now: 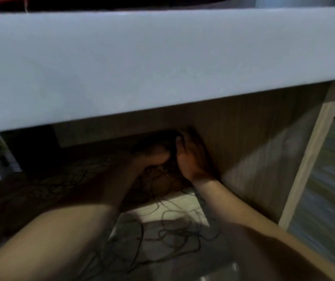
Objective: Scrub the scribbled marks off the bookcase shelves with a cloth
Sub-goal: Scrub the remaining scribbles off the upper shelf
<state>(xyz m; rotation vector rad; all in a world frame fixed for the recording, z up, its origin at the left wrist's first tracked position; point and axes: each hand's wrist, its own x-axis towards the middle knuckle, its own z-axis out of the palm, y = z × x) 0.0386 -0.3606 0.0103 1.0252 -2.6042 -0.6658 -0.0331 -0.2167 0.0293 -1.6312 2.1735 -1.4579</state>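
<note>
1. Both arms reach deep under the upper shelf (142, 57). The left hand (154, 157) looks bunched over something dark, perhaps the cloth (162, 138); in that gloom I cannot tell.
2. The right hand (191, 157) lies flat, fingers together, against the side panel (253, 151). If it slips, the scrubbing arm could lose its brace.
3. Scribbled marks (172, 226) sprawl across the lower shelf (182, 201); working blind in shadow, the person could miss some.

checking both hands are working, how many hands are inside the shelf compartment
2. The left hand is deep in the shaded compartment, low over the scribbled shelf. The right hand is just beside it, next to the wooden side panel. No cloth shows clearly.
</note>
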